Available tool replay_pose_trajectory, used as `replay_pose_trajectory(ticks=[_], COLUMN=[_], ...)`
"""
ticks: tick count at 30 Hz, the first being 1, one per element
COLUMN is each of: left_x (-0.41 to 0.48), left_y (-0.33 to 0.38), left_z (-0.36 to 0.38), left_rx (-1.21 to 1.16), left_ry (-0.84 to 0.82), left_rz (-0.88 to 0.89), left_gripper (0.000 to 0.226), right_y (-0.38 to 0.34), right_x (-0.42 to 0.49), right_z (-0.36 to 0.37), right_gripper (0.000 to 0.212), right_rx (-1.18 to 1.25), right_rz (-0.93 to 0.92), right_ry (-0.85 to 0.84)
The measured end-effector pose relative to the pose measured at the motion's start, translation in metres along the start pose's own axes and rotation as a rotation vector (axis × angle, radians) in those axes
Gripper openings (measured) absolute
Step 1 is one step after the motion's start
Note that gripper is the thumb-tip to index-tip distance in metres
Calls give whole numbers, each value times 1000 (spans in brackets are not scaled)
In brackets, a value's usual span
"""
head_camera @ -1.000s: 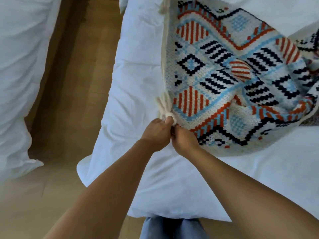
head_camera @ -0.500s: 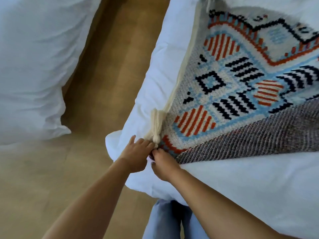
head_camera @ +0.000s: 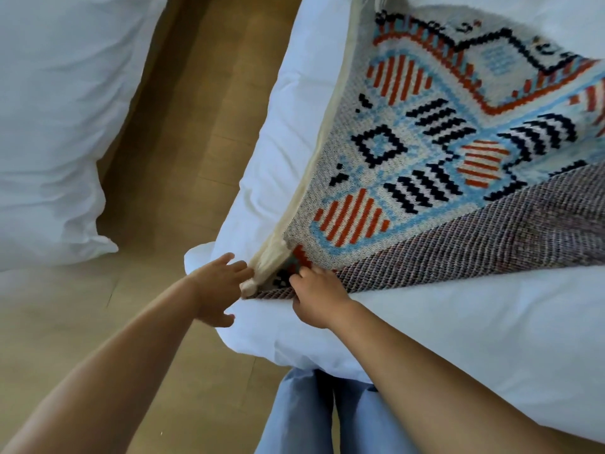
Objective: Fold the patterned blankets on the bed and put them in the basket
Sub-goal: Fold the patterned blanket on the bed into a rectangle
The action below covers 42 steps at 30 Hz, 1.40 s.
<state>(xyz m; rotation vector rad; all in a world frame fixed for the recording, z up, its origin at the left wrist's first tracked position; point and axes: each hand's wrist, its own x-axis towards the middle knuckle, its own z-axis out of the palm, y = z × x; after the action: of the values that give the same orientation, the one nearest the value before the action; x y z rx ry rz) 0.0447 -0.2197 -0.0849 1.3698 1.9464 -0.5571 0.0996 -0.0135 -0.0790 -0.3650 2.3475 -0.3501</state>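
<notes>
The blanket [head_camera: 425, 165] lay on the bed [head_camera: 458, 322], its near-left corner now set down with the tassel [head_camera: 262, 273]. Half a second earlier both hands pinched that corner together. The left hand [head_camera: 217, 290] had opened, fingers spread just beside the tassel. The right hand [head_camera: 317, 298] pressed on the corner. This fold was likely complete; no basket was in view.

Wooden floor [head_camera: 196, 132] running between, second white duvet [head_camera: 55, 126] off to the left, blue trouser legs [head_camera: 304, 417] down bottom centre.
</notes>
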Motion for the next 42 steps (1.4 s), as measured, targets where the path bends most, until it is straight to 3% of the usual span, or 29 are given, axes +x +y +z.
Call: replay_pose_trajectory(ticks=[5, 9, 11, 15, 18, 22, 24, 27, 31, 34, 42], left_x=[3, 15, 15, 12, 6, 18, 31, 55, 95, 130, 235], left_y=[24, 42, 44, 51, 56, 58, 63, 75, 90, 111, 200], left_z=[-21, -37, -30, 4, 17, -3, -28, -62, -111, -156, -284], left_rx=[-64, -66, -68, -79, -243, -345, -362, -418, -527, -604, -574], left_ry=[42, 397, 502, 277, 73, 145, 228, 370, 465, 480, 414], left_rz=[-117, -75, -117, -478, -621, -588, -561, -534, -543, -498, -469], left_gripper=[40, 13, 24, 40, 29, 8, 12, 19, 30, 39, 36], right_y=[-9, -16, -15, -14, -18, -16, -4, 32, 101, 156, 311], right_x=[-7, -2, 1, 5, 6, 6, 2, -14, -46, -81, -192], right_z=[12, 16, 16, 20, 24, 19, 10, -8, -32, -41, -43], right_gripper=[46, 42, 41, 50, 62, 55, 44, 40, 51, 51, 35], right_rx=[3, 37, 61, -11, -103, -103, -79, -106, -114, -97, 25], right_rz=[-37, -4, 16, -20, -50, -92, -111, -94, 3, 93, 262], right_ry=[-39, -70, -73, -84, -93, -74, -27, 60, 141, 186, 289])
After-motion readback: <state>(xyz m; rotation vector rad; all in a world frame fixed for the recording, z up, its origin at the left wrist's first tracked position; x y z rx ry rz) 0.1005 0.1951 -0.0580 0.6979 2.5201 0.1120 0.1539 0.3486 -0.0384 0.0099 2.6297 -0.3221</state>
